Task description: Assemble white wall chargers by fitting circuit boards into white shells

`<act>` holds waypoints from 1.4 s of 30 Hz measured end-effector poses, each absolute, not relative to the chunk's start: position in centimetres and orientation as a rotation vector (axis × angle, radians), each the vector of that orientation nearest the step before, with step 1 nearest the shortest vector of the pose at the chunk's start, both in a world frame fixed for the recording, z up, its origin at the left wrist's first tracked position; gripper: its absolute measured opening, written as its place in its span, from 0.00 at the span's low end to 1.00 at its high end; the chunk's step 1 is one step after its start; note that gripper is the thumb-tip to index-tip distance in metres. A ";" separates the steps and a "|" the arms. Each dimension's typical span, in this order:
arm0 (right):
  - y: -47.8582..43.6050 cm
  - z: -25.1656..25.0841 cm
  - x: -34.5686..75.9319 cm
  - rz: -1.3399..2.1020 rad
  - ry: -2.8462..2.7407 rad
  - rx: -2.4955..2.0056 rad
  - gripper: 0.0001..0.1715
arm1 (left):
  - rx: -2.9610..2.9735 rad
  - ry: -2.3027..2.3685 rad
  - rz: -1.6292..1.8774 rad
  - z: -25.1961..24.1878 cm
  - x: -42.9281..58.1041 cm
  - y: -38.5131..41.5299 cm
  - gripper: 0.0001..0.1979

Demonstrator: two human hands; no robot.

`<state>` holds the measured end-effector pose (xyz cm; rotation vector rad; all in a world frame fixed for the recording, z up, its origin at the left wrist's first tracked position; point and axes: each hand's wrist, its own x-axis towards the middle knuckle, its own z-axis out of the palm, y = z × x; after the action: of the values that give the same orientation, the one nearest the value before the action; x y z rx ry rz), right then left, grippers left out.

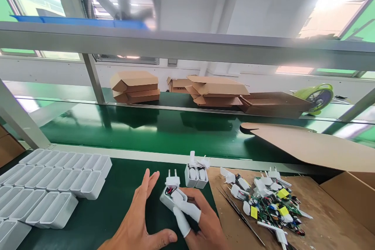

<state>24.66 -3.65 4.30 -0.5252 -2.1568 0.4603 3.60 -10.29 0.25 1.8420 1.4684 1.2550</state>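
Observation:
My right hand (202, 218), with white finger cots on two fingers, grips a white plug adapter (168, 199). Its two metal prongs point away from me, and red wires show inside its uncovered housing. To the left of it my left hand (139, 215) is held with fingers stretched and thumb apart, with nothing in it. Just beyond the right hand stand two filled white adapter housings (196, 177) with plug pieces on top. Rows of hollow white housings (58, 211) lie at the left.
Circuit boards and white plug parts (272, 199) are heaped on a brown board (234, 238) at right, beside tweezers (240, 215). Behind runs a green conveyor belt (146, 136), with cardboard boxes (216, 90) and a green fan (318, 97) beyond. A metal beam (187, 47) crosses above.

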 end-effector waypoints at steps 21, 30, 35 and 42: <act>-5.3 4.4 22.6 2.140 -1.083 -0.797 0.28 | 2.160 1.397 1.553 1.1 4.4 -10.5 0.42; -5.2 4.1 22.5 2.193 -1.055 -0.815 0.27 | 2.231 1.307 1.621 1.7 4.5 -10.2 0.41; -5.1 3.8 22.6 2.185 -1.104 -0.839 0.26 | 2.198 1.316 1.546 1.8 4.4 -10.3 0.42; -4.9 3.8 22.6 2.179 -1.097 -0.854 0.25 | 2.229 1.323 1.568 2.1 4.5 -10.3 0.42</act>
<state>22.62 -4.91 3.84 -0.8542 -1.0974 2.1787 4.50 -10.30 2.08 2.2291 1.3225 1.5676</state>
